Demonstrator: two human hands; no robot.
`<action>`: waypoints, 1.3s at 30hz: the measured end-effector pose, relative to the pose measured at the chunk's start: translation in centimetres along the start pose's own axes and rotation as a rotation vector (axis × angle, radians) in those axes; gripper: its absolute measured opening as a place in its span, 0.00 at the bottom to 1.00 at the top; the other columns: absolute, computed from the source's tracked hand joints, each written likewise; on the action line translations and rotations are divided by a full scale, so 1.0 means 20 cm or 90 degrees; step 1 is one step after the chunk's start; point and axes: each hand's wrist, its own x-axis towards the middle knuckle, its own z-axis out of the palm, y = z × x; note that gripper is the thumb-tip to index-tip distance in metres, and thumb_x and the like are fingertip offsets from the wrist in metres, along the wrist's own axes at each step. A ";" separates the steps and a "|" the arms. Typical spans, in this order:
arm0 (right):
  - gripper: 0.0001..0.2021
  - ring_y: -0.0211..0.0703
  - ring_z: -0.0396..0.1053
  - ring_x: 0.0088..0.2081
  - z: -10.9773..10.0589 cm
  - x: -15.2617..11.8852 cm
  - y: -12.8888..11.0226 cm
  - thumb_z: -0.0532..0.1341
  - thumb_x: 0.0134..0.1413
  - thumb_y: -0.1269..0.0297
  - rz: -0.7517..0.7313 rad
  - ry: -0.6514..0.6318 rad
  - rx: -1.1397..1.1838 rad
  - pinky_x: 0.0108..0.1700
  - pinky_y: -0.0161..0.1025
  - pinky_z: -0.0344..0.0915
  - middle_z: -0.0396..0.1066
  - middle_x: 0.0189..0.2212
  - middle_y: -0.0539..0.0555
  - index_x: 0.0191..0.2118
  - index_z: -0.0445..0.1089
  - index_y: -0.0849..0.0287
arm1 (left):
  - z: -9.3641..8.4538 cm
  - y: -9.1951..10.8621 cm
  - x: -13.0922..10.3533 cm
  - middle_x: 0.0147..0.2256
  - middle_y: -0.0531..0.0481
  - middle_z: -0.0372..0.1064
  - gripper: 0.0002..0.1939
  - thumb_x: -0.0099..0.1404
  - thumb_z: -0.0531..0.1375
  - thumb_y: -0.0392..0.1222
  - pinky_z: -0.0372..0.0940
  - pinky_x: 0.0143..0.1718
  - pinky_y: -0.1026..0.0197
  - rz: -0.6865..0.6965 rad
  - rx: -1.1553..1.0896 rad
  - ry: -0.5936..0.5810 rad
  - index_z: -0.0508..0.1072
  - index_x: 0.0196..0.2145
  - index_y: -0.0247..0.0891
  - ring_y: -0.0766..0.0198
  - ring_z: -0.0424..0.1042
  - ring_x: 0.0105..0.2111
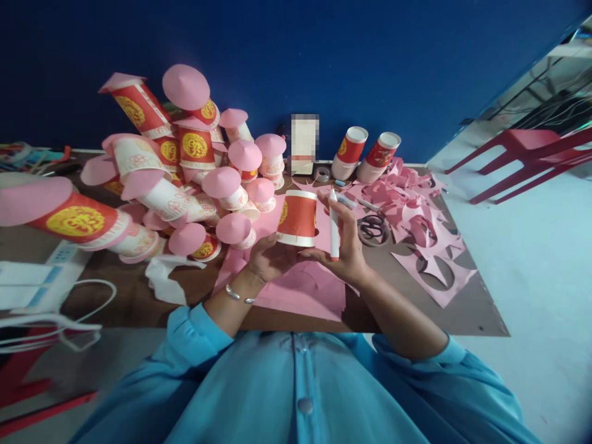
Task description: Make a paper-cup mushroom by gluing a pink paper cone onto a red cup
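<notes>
Red paper cup (298, 219): hanging in the hands above the pink sheets, near the middle of the table (481, 311); its wider, white-rimmed end is facing down, and its smooth wall is tapering upward with gold print showing at the sides.
Left hand (272, 258): cradling the cup's lower edge from beneath, fingers curling in around the rim, probably because so light and hollow a form is needing only gentle support.
Right hand (346, 246): gripping a slim white marker (333, 228) upright in its fingers while the thumb is reaching to the cup's base; this hold is seemingly letting one hand manage both.
Pink sheets (305, 296): lying flat close to the body, presumably for easy reach.
Cone-topped cups (229, 183): crowding the left side, many leaning together, matte paper cones capping printed cylinders.
Stacked cups (348, 151): standing in two nested columns by the blue wall (296, 55), mouths opening upward, likely nesting to save room.
Pink scraps (386, 191): heaping raggedly on the right, curling, apparently being kept apart from the flat sheets.
</notes>
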 end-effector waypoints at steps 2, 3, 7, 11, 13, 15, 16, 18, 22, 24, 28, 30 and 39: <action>0.47 0.64 0.57 0.72 0.00 0.00 0.00 0.72 0.55 0.47 0.001 0.003 -0.002 0.70 0.66 0.62 0.57 0.71 0.68 0.72 0.47 0.50 | -0.01 0.00 0.00 0.51 0.33 0.79 0.34 0.51 0.68 0.60 0.64 0.58 0.30 -0.008 0.010 -0.021 0.78 0.50 0.35 0.35 0.77 0.50; 0.47 0.64 0.58 0.72 0.00 0.00 0.00 0.72 0.55 0.47 0.003 0.003 -0.009 0.69 0.66 0.63 0.58 0.70 0.68 0.72 0.47 0.50 | -0.02 -0.01 0.00 0.52 0.33 0.79 0.35 0.52 0.68 0.60 0.64 0.58 0.30 -0.010 0.017 -0.030 0.77 0.51 0.34 0.36 0.77 0.50; 0.46 0.65 0.63 0.68 -0.03 0.00 0.00 0.72 0.55 0.46 -0.016 0.023 -0.072 0.67 0.66 0.65 0.63 0.66 0.68 0.71 0.50 0.52 | -0.04 -0.02 0.01 0.54 0.35 0.77 0.37 0.54 0.68 0.62 0.66 0.57 0.33 0.035 0.064 -0.015 0.75 0.56 0.38 0.35 0.76 0.54; 0.44 0.67 0.66 0.66 -0.05 0.02 -0.01 0.71 0.56 0.46 -0.061 0.022 -0.158 0.65 0.68 0.66 0.66 0.64 0.69 0.70 0.51 0.53 | -0.04 -0.02 0.02 0.53 0.46 0.79 0.35 0.51 0.75 0.56 0.70 0.57 0.43 0.143 0.165 0.045 0.76 0.55 0.48 0.44 0.75 0.57; 0.43 0.68 0.67 0.64 -0.06 0.03 -0.02 0.71 0.57 0.46 -0.079 0.002 -0.194 0.63 0.69 0.67 0.67 0.63 0.69 0.70 0.51 0.54 | -0.02 -0.01 0.03 0.51 0.48 0.80 0.33 0.51 0.76 0.51 0.70 0.57 0.46 0.164 0.210 0.056 0.77 0.54 0.48 0.48 0.75 0.56; 0.43 0.68 0.67 0.64 -0.06 0.03 -0.02 0.70 0.58 0.47 -0.088 -0.007 -0.208 0.62 0.69 0.68 0.68 0.62 0.69 0.71 0.50 0.54 | -0.01 0.00 0.03 0.49 0.47 0.80 0.30 0.52 0.75 0.48 0.71 0.56 0.48 0.163 0.226 0.057 0.78 0.54 0.46 0.48 0.76 0.55; 0.43 0.68 0.67 0.64 -0.06 0.03 -0.02 0.70 0.58 0.47 -0.088 -0.008 -0.205 0.62 0.68 0.68 0.68 0.62 0.69 0.71 0.50 0.54 | 0.00 0.00 0.03 0.48 0.47 0.80 0.30 0.53 0.75 0.47 0.72 0.55 0.49 0.160 0.222 0.055 0.78 0.53 0.45 0.49 0.77 0.54; 0.44 0.67 0.67 0.65 -0.06 0.03 -0.01 0.71 0.57 0.47 -0.084 -0.005 -0.187 0.63 0.67 0.69 0.67 0.63 0.69 0.71 0.50 0.54 | 0.00 0.00 0.02 0.46 0.46 0.81 0.29 0.53 0.75 0.48 0.73 0.53 0.50 0.149 0.205 0.052 0.78 0.52 0.43 0.48 0.77 0.54; 0.45 0.66 0.65 0.66 -0.04 0.01 0.00 0.70 0.57 0.45 -0.071 0.028 -0.124 0.64 0.67 0.68 0.65 0.65 0.68 0.72 0.50 0.52 | 0.01 -0.01 0.01 0.45 0.46 0.82 0.29 0.53 0.75 0.48 0.72 0.55 0.45 0.126 0.145 0.061 0.78 0.52 0.43 0.43 0.77 0.56; 0.40 0.63 0.69 0.64 -0.04 0.00 0.00 0.68 0.61 0.46 -0.055 0.075 -0.095 0.61 0.64 0.72 0.68 0.63 0.66 0.71 0.52 0.51 | 0.01 -0.01 0.01 0.46 0.45 0.81 0.29 0.53 0.75 0.49 0.70 0.58 0.40 0.133 0.112 0.064 0.77 0.53 0.44 0.41 0.75 0.58; 0.17 0.50 0.78 0.45 -0.05 0.00 -0.02 0.60 0.71 0.59 -0.011 0.153 -0.093 0.47 0.52 0.78 0.78 0.47 0.58 0.61 0.68 0.51 | 0.01 0.00 0.02 0.51 0.43 0.80 0.31 0.53 0.74 0.49 0.66 0.62 0.36 0.157 0.088 0.057 0.76 0.54 0.43 0.39 0.72 0.61; 0.13 0.47 0.78 0.38 -0.06 0.01 -0.04 0.58 0.72 0.60 -0.010 0.151 -0.111 0.42 0.48 0.77 0.78 0.39 0.56 0.55 0.73 0.53 | 0.01 0.00 0.02 0.50 0.44 0.80 0.34 0.52 0.75 0.47 0.65 0.64 0.36 0.151 0.091 0.064 0.75 0.56 0.44 0.40 0.73 0.61; 0.10 0.46 0.78 0.35 -0.11 0.08 -0.17 0.64 0.62 0.71 -0.091 0.086 -0.181 0.36 0.43 0.77 0.78 0.35 0.55 0.47 0.71 0.56 | 0.02 0.00 0.04 0.49 0.52 0.80 0.39 0.53 0.76 0.40 0.66 0.62 0.46 0.176 0.129 0.085 0.71 0.60 0.53 0.55 0.78 0.51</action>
